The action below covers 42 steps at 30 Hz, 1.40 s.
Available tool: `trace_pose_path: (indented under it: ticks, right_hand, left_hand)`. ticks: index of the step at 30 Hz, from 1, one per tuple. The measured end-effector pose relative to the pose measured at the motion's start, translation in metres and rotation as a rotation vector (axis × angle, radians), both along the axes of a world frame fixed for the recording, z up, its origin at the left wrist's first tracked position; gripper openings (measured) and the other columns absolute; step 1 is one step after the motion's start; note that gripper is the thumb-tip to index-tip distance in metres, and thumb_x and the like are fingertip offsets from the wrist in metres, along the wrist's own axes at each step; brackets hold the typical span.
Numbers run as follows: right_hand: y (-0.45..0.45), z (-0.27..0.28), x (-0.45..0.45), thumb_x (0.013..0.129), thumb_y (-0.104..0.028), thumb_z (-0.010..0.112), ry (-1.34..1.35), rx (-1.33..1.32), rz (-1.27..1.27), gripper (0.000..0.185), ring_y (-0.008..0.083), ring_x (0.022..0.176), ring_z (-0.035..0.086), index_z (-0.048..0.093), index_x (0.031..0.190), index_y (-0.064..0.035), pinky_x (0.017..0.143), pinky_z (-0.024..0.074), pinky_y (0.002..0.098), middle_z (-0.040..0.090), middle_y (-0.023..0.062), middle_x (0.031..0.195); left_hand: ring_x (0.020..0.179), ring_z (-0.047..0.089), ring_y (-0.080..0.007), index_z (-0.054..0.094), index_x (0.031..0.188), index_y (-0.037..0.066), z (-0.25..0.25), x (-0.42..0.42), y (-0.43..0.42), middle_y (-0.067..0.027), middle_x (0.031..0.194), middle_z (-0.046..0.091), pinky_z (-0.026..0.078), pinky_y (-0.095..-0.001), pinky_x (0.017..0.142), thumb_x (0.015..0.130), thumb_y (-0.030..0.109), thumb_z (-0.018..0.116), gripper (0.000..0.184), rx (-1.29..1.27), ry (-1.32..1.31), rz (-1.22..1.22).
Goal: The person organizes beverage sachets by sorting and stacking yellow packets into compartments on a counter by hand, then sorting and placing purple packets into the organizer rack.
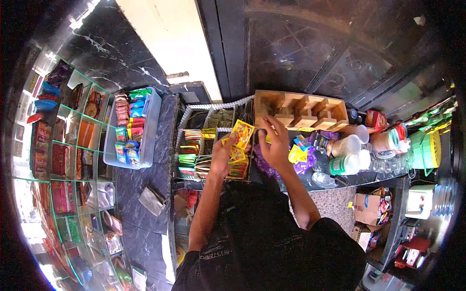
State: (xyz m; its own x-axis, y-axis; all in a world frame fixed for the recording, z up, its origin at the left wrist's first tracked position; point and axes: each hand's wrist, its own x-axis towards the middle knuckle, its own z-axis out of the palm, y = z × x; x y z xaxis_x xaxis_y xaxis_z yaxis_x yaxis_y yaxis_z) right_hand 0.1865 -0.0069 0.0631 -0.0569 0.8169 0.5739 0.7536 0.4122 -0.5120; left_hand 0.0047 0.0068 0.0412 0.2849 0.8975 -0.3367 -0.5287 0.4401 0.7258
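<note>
My left hand [223,156] is closed around a few yellow printed sachets [242,134], held up over a divided sachet tray [213,107]. More yellow sachets [238,169] lie just beneath it, in the tray's near right compartment. To the right, my right hand [276,148] has its fingers bent and apart, with nothing visible in them. It hovers in front of a wooden compartment rack [335,125]. Close by its wrist are a loose yellow packet [297,154] and a purple plastic bag [307,167].
On the left, a clear plastic bin [152,123] holds rows of colourful packets, beside glass shelving [77,182] full of goods. Jars, including a green-labelled one [343,165], crowd the right side near a green basket [423,150]. A cardboard box [366,208] sits lower right.
</note>
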Motion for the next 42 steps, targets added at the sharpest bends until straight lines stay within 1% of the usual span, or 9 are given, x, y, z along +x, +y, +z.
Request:
trace_pose_path:
  ticks: [5,10,12,16,20,24,27,36,42]
  right_hand:
    - [-0.003,0.004,-0.018,0.095,-0.026,0.059,-0.144,-0.104,0.427,0.062,0.0399,0.141,0.037,0.038,0.149,-0.0055,0.115,0.0291,0.0511,0.042,0.0179,0.152]
    - [0.021,-0.013,0.009,0.097,-0.032,0.058,-0.266,-0.295,-0.010,0.062,0.0408,0.143,0.033,0.038,0.150,-0.0067,0.116,0.0272,0.0501,0.045,0.0222,0.148]
    - [0.028,-0.016,0.016,0.097,-0.034,0.061,0.249,-0.241,0.085,0.061,0.0366,0.135,0.047,0.043,0.146,-0.0038,0.112,0.0352,0.0455,0.053,0.0237,0.140]
    - [0.010,-0.002,0.000,0.091,-0.021,0.074,0.553,-0.536,0.483,0.044,0.0185,0.107,0.066,0.061,0.128,0.0001,0.090,0.0530,0.0325,0.070,0.0144,0.115]
    - [0.013,0.029,0.016,0.090,-0.013,0.074,0.996,-0.702,0.185,0.028,0.0136,0.093,0.068,0.068,0.114,-0.0016,0.082,0.0556,0.0282,0.072,0.0122,0.104]
    - [0.019,0.012,-0.002,0.089,-0.013,0.075,0.888,-0.330,0.194,0.033,0.0144,0.077,0.067,0.067,0.119,-0.0007,0.076,0.0566,0.0282,0.073,0.0071,0.091]
    - [0.014,-0.010,0.004,0.087,-0.013,0.076,0.512,-0.603,0.372,0.033,0.0133,0.080,0.068,0.069,0.116,-0.0003,0.076,0.0561,0.0278,0.074,0.0076,0.094]
    - [0.017,-0.005,0.017,0.090,-0.015,0.073,0.787,-0.428,0.076,0.022,0.0134,0.084,0.070,0.071,0.104,0.0024,0.075,0.0554,0.0277,0.075,0.0109,0.091]
    - [0.009,0.022,0.005,0.090,-0.016,0.072,0.450,-0.471,0.189,0.022,0.0192,0.084,0.072,0.071,0.102,0.0028,0.077,0.0551,0.0316,0.074,0.0141,0.091]
  left_hand:
    - [0.080,0.071,-0.0192,0.061,0.117,-0.001,-0.006,0.006,-0.002,-0.0095,0.101,0.070,0.060,-0.0318,0.068,0.105,0.025,0.051,0.030,0.011,-0.032,0.063]
    - [0.079,0.070,-0.0165,0.061,0.116,0.001,0.004,-0.005,-0.010,-0.0091,0.097,0.070,0.058,-0.0316,0.073,0.105,0.027,0.051,0.030,0.068,0.018,-0.024]
    - [0.078,0.068,-0.0145,0.064,0.112,-0.001,-0.002,-0.007,-0.010,-0.0085,0.092,0.070,0.058,-0.0307,0.075,0.104,0.022,0.053,0.026,0.194,0.087,-0.081]
    - [0.077,0.057,-0.0074,0.068,0.098,-0.003,-0.006,-0.002,-0.003,-0.0031,0.089,0.066,0.052,-0.0257,0.070,0.102,0.013,0.058,0.019,0.358,0.503,0.011]
    - [0.078,0.058,-0.0078,0.068,0.101,-0.002,-0.039,-0.010,0.002,-0.0037,0.093,0.067,0.058,-0.0271,0.068,0.100,0.014,0.060,0.018,0.438,0.614,0.131]
    - [0.081,0.058,-0.0067,0.069,0.102,-0.002,-0.009,-0.003,-0.004,-0.0021,0.092,0.069,0.054,-0.0254,0.067,0.097,0.014,0.066,0.018,0.372,0.442,0.107]
    - [0.081,0.060,-0.0082,0.071,0.099,-0.002,-0.022,-0.001,0.003,-0.0015,0.089,0.069,0.053,-0.0265,0.066,0.097,0.013,0.066,0.016,0.500,0.648,0.126]
    - [0.077,0.067,-0.0167,0.066,0.109,0.002,-0.034,-0.004,0.001,-0.0100,0.088,0.070,0.057,-0.0314,0.069,0.105,0.032,0.051,0.034,0.122,0.030,0.051]
    - [0.100,0.068,-0.0244,0.055,0.128,0.005,-0.013,-0.007,0.006,-0.0120,0.110,0.069,0.057,-0.0395,0.085,0.108,0.042,0.034,0.047,-0.104,-0.205,0.011]
